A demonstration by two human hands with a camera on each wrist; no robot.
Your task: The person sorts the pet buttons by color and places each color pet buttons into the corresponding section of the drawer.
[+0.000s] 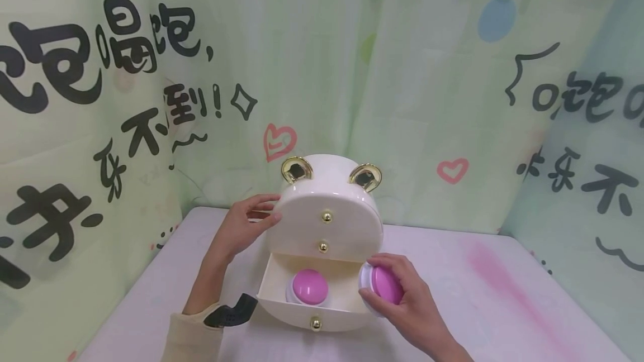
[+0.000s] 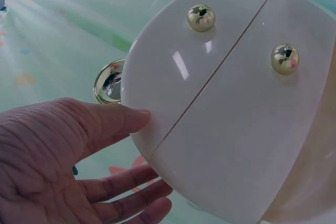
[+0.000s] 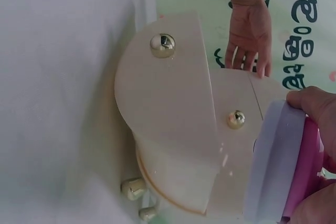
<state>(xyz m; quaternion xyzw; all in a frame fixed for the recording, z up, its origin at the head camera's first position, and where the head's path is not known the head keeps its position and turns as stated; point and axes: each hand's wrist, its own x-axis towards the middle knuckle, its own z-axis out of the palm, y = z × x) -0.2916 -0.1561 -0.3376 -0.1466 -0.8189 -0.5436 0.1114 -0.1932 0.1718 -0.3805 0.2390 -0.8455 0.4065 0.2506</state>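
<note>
A white rounded storage box [image 1: 302,228] with gold ring ears and gold ball knobs stands on the table, its bottom drawer [image 1: 347,317] pulled out. Inside that drawer sits a round jar [image 1: 310,286] with a pink top and white body. My right hand [image 1: 410,303] grips a second pink-and-white round jar [image 1: 386,285] by its edges, tilted, over the drawer's right side. My left hand [image 1: 246,225] touches the box's upper left side, the thumb on its front edge and the other fingers extended beside it [image 2: 94,145].
The white table [image 1: 453,295] carries a pink streak on its right. A pale green curtain [image 1: 322,71] with black lettering and hearts hangs behind and at both sides. A black strap [image 1: 231,312] sits on the left wrist, close to the drawer's left corner.
</note>
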